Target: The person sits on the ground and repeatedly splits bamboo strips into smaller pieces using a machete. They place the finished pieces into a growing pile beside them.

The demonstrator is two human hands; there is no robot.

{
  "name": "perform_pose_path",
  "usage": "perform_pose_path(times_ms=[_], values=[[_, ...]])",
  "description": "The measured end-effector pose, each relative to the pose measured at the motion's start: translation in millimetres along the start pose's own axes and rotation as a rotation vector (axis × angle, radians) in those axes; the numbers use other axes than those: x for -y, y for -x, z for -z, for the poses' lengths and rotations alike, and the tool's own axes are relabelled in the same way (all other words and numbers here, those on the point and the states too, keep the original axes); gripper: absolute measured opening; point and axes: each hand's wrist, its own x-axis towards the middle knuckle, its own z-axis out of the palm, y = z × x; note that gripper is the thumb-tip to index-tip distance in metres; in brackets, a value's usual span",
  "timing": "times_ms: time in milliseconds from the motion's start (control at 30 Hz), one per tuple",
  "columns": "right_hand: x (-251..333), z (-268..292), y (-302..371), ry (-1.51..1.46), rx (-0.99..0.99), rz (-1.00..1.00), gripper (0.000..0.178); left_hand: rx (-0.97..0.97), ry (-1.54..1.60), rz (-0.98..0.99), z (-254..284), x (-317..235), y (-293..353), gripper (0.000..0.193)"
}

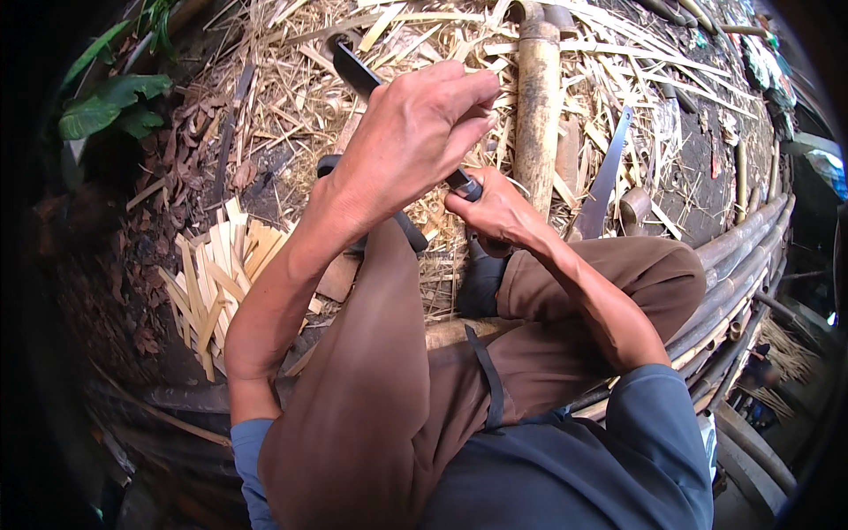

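My right hand [502,210] is closed round the dark handle of a long knife [353,69], whose blade slants up and to the left. My left hand [422,128] lies over the middle of the blade with its fingers curled in. It hides that stretch of the knife, and whatever its fingers pinch is out of sight. Both hands are in front of my bent knees, above a ground strewn with pale bamboo shavings [300,115]. Beyond my right hand lies a thick bamboo pole [537,106].
A pile of split bamboo strips [234,265] lies to the left of my leg. A handsaw [608,181] stands tilted at the right, near a short bamboo piece [634,208]. Long bamboo poles [733,256] run along the right side. Green leaves [115,102] hang at the far left.
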Motion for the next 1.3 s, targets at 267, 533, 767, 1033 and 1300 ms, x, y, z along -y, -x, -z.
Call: perform_pose_path(times_ms=[267,533,767,1033,1300], values=[[2.8,-20.7,0.2,0.107,0.008,0.018,0.023,-0.131,0.063,-0.076,7.7,5.2,21.0,0.018],[-45.7,-57.4,-15.6,0.15,0.071,-0.09,0.027,-0.101,0.048,-0.05,21.0,9.1,29.2,0.013],[-79.5,-77.0,-18.3,0.149,0.067,0.03,0.026,-0.044,0.047,0.042,21.7,7.8,25.9,0.011],[-68.4,-78.2,-22.9,0.195,0.105,0.061,0.032,-0.077,-0.03,0.148,39.6,6.2,31.2,0.015],[-73.8,-94.7,-1.4,-0.01,0.206,0.265,0.043,-0.346,0.277,0.276,67.3,18.7,104.8,0.046]])
